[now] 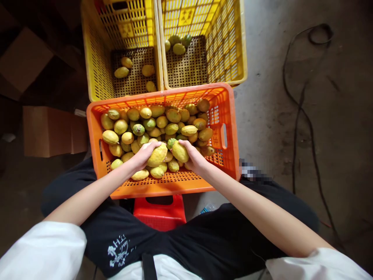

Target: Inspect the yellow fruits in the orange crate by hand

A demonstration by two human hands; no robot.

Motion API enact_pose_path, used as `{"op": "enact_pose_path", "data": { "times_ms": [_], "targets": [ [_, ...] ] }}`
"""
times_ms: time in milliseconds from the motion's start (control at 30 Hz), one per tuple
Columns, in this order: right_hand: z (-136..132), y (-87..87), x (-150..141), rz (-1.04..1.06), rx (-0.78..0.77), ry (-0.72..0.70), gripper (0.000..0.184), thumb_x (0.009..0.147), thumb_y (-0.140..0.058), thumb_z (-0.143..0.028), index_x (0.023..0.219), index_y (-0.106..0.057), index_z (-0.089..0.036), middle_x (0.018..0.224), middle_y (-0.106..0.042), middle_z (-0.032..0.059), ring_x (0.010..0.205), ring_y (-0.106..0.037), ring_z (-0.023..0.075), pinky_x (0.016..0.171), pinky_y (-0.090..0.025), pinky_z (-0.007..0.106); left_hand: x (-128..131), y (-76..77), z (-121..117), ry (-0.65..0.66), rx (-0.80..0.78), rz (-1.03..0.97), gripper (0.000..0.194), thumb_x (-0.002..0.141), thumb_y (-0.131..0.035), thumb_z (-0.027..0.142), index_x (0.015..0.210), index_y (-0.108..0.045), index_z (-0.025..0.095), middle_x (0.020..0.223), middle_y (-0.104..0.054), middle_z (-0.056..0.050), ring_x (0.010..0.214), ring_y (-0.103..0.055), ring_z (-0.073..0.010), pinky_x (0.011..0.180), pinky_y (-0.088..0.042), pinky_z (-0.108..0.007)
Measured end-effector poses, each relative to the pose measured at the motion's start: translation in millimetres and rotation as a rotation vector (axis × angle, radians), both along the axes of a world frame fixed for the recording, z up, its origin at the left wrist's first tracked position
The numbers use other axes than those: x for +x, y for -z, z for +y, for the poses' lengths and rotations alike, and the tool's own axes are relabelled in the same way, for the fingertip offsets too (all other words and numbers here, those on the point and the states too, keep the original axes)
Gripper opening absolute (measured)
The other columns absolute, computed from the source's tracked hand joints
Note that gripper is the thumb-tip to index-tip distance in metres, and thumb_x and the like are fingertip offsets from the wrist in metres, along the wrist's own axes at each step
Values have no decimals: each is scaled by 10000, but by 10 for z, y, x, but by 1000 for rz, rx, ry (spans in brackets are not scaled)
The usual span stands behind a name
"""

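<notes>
An orange crate (225, 116) in front of my knees holds several yellow and green lemons. My left hand (142, 155) is closed around one large yellow lemon (157, 155) above the pile. My right hand (194, 157) grips another yellow lemon (180, 151) right beside it. Both hands hover over the near middle of the crate, almost touching each other.
Two yellow crates stand behind the orange one: the left crate (93, 66) holds a few yellow lemons, the right crate (233, 46) a few greener ones. A red stool (160, 214) shows under the orange crate. Cardboard boxes (49, 130) lie left, a black cable (300, 116) right.
</notes>
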State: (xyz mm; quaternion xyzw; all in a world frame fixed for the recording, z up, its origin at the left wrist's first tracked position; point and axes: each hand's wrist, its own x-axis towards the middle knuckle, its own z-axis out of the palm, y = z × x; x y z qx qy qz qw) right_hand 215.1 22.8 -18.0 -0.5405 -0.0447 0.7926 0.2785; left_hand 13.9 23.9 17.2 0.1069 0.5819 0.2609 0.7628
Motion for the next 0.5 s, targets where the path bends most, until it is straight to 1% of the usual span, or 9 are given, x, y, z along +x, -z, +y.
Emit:
{"op": "enact_pose_path", "data": {
  "times_ms": [67,167,267,333,400,500],
  "targets": [
    [24,-20,-9,-29,-19,8,209,860,-804,-427,928,-689,-266,814,-799,9,825,-778,234,700,-651,313,6,0,5,-11,-19,-1,215,859,-780,357,927,-766,154,790,-806,-110,673,-762,-241,669,-617,-314],
    [50,-56,-20,-23,-37,13,122,903,-702,-378,956,-697,-269,841,-806,17,795,-781,235,712,-666,337,8,14,25,-66,-47,20,210,892,-772,342,970,-792,148,832,-832,-117,734,-800,-251,710,-628,-303],
    [58,-82,-23,-16,-74,-8,133,921,-648,-356,1000,-710,-269,830,-803,18,745,-773,234,687,-671,349,6,13,69,-119,-118,45,248,963,-690,335,1021,-815,128,785,-827,-110,737,-814,-263,677,-628,-293],
    [58,-95,-25,-17,-92,-18,139,935,-640,-366,1001,-711,-266,822,-802,17,709,-761,228,671,-675,349,9,-7,101,-139,-180,37,297,1009,-618,322,1054,-822,111,748,-815,-110,700,-809,-258,642,-626,-286],
    [58,-111,-27,-12,-96,-16,135,943,-657,-375,983,-711,-258,824,-802,19,688,-752,217,669,-679,338,19,-39,125,-153,-231,10,317,1031,-586,312,1069,-820,101,746,-811,-112,662,-799,-248,625,-630,-283],
    [62,-149,-27,6,-115,13,131,948,-705,-377,960,-716,-247,814,-798,28,690,-751,213,660,-681,321,41,-97,138,-183,-270,-1,285,1048,-564,274,1007,-793,109,736,-796,-98,603,-767,-226,604,-637,-286]
  ]
}}
